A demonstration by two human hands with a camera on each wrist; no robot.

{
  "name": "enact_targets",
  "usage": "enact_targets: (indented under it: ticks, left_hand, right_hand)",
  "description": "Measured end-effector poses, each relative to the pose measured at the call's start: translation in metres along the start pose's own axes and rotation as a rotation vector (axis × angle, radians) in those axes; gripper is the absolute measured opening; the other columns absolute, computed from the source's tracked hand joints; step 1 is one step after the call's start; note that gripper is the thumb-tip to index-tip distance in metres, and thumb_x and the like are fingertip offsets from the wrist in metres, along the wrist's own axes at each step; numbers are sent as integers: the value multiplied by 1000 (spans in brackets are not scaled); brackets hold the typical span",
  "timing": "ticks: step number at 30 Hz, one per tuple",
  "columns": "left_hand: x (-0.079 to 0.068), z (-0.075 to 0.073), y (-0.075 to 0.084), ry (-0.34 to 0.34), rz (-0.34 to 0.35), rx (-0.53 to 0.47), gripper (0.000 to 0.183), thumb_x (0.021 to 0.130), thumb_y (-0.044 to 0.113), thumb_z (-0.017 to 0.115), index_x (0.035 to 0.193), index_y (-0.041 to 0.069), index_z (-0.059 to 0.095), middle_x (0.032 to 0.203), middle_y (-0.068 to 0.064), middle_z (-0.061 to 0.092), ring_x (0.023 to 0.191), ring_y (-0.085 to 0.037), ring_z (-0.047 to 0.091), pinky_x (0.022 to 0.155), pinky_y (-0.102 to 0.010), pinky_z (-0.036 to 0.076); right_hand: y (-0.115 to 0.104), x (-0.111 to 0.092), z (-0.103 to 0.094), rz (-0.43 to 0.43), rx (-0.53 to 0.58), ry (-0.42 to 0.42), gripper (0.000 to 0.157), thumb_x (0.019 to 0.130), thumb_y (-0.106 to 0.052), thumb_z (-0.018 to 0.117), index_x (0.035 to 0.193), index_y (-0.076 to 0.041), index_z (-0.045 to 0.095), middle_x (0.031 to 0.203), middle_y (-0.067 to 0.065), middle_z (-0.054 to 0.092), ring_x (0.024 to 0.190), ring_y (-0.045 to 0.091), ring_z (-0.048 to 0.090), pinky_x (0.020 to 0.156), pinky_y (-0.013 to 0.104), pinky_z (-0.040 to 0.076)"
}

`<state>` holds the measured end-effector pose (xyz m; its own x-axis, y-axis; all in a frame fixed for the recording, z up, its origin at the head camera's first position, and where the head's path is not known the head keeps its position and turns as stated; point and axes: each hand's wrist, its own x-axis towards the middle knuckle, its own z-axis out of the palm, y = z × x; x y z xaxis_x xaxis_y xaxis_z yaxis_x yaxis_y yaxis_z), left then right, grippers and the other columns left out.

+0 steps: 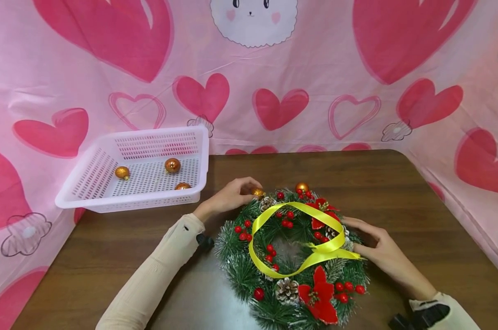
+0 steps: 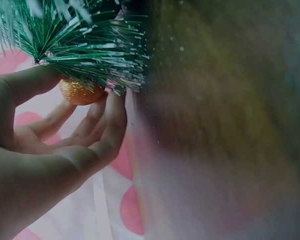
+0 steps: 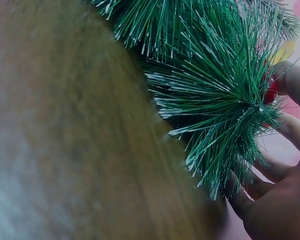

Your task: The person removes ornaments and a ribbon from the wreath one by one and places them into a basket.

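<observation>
A green Christmas wreath (image 1: 240, 270) with frosted tips lies on the table, decorated with red berries (image 1: 243, 232), pine cones (image 1: 287, 290) and red poinsettias (image 1: 320, 295). A looped yellow ribbon (image 1: 254, 256) lies across its middle. At the wreath's far left edge my left hand (image 1: 231, 195) holds a glittery gold Christmas ball (image 2: 80, 92) between thumb and curled fingers, right against the needles. My right hand (image 1: 382, 250) grips the wreath's right side, its thumb beside a red berry (image 3: 271, 90) and the other fingers round the outer edge, partly hidden by needles.
A white perforated plastic basket (image 1: 129, 201) stands at the back left, with gold and copper balls (image 1: 172, 165) inside. Another gold ball (image 1: 302, 186) sits at the wreath's far edge. Behind the brown wooden table (image 1: 183, 284) hangs a pink heart-patterned cloth (image 1: 240, 64).
</observation>
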<state>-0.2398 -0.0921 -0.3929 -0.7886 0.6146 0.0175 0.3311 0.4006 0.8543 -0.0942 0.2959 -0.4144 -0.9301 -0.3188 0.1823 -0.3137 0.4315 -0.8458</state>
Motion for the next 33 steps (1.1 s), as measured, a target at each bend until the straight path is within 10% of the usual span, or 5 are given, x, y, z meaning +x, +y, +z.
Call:
enact_targets:
  ticks: [9,33]
  left_hand:
    - [0,-2,1,73,12,-52,33,93,6,68,124,0,61,110,-14,67,84,-25,66,70,-47,58]
    - [-3,-8,21,186,114,-52,33,93,9,70,124,0,61,115,-9,67,98,-22,65,92,-39,53]
  right_hand:
    - [1,0,0,-7,-2,4,51,88,5,66,137,-9,59,140,-3,56,126,-1,48,96,12,37]
    - [2,0,0,-20,56,-4,49,89,7,64,137,-4,58,140,-7,55,125,-1,50,96,11,40]
